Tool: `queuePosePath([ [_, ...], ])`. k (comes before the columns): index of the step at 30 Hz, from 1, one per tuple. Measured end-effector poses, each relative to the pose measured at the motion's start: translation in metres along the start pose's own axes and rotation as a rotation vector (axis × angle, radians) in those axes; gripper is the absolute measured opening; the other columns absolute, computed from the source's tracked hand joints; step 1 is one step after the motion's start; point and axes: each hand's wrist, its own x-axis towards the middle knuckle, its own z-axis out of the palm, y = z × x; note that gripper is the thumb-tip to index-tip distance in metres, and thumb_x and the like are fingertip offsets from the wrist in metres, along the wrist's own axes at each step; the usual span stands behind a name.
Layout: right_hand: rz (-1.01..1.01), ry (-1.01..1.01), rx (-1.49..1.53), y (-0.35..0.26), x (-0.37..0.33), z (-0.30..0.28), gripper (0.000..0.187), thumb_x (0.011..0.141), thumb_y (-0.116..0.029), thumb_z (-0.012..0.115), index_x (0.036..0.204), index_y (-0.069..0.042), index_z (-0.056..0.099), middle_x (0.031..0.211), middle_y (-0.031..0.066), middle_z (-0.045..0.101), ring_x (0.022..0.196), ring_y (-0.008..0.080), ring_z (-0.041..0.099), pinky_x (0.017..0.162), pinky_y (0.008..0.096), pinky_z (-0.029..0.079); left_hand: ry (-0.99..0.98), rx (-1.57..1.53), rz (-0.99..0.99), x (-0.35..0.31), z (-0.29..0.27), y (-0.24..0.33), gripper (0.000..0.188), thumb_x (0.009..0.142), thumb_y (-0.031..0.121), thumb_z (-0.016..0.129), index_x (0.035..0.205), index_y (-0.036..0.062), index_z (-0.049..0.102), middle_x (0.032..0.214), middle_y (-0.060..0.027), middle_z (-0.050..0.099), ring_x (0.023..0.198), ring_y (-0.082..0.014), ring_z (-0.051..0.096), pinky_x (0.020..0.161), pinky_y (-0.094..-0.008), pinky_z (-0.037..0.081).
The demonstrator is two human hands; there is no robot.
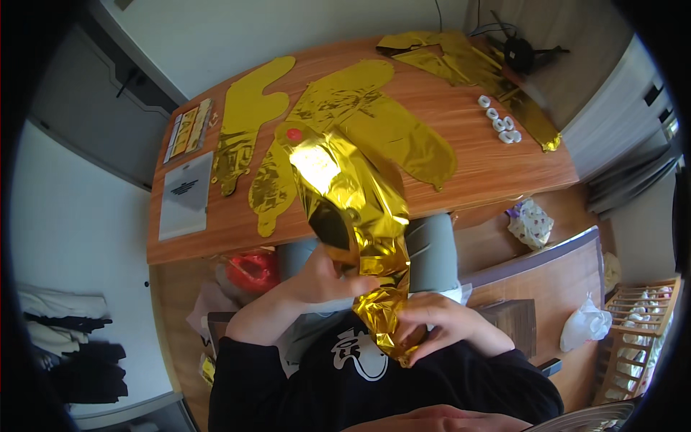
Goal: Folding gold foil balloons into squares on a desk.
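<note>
A shiny gold foil balloon (360,194), wrinkled and partly puffed out, stretches from close to my chest to over the table's front edge. My left hand (324,281) is wrapped round its middle, the thumb lying across the foil. Around the crumpled lower end curl the fingers of my right hand (440,320). Near the balloon's far end shows a red dot (294,134). Beyond it, flat gold foil balloons lie on the wooden table: one at the left (253,104), one in the middle (407,137) and one at the far right (461,61).
Several small white rolls (492,114) sit at the table's right. A black device with antennas (520,52) stands behind them. On the left lie a translucent sheet (186,196) and a card with coloured rows (188,131). A wooden rack (640,331) is at the right.
</note>
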Motion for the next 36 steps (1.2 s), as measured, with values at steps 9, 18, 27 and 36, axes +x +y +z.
queuePosePath([
  [9, 0.430, 0.205, 0.697, 0.039, 0.019, -0.016, 0.136, 0.073, -0.095, 0.055, 0.163, 0.000, 0.019, 0.166, 0.0161, 0.030, 0.150, 0.0281, 0.034, 0.119, 0.0454, 0.034, -0.434, 0.538, 0.316, -0.021, 0.004, 0.021, 0.026, 0.087, 0.009, 0.072, 0.112, 0.0035, 0.067, 0.104, -0.0057, 0.070, 0.092, -0.0175, 0.068, 0.081, -0.0342, 0.053],
  [18, -0.041, 0.455, 0.654, 0.033, 0.083, -0.090, 0.093, 0.089, -0.021, 0.079, 0.162, -0.001, 0.024, 0.136, 0.0134, 0.066, 0.124, 0.0237, 0.064, 0.110, 0.0394, 0.046, 0.050, -0.272, -0.060, 0.000, -0.047, -0.003, 0.065, 0.085, 0.003, 0.059, 0.148, 0.0018, 0.044, 0.138, -0.0106, 0.059, 0.127, -0.0191, 0.056, 0.108, -0.0375, 0.045],
  [27, 0.096, 0.857, 0.439, 0.049, 0.216, -0.186, 0.062, 0.097, -0.004, 0.062, 0.155, -0.004, 0.041, 0.096, 0.0011, 0.064, 0.082, 0.0123, 0.061, 0.079, 0.0278, 0.050, 0.241, -0.361, -0.081, 0.103, -0.121, 0.069, 0.046, 0.098, 0.015, 0.052, 0.142, 0.0097, 0.041, 0.129, -0.0116, 0.060, 0.109, -0.0253, 0.067, 0.089, -0.0413, 0.060],
  [36, 0.438, 0.851, -0.411, 0.161, 0.246, -0.293, 0.035, 0.091, -0.011, 0.070, 0.125, -0.006, 0.067, 0.094, 0.0048, 0.068, 0.087, 0.0167, 0.069, 0.077, 0.0320, 0.055, 0.626, 0.480, -0.060, 0.203, -0.207, 0.074, 0.080, 0.092, -0.004, 0.054, 0.162, 0.0092, 0.017, 0.150, -0.0253, 0.046, 0.127, -0.0265, 0.060, 0.098, -0.0385, 0.055],
])
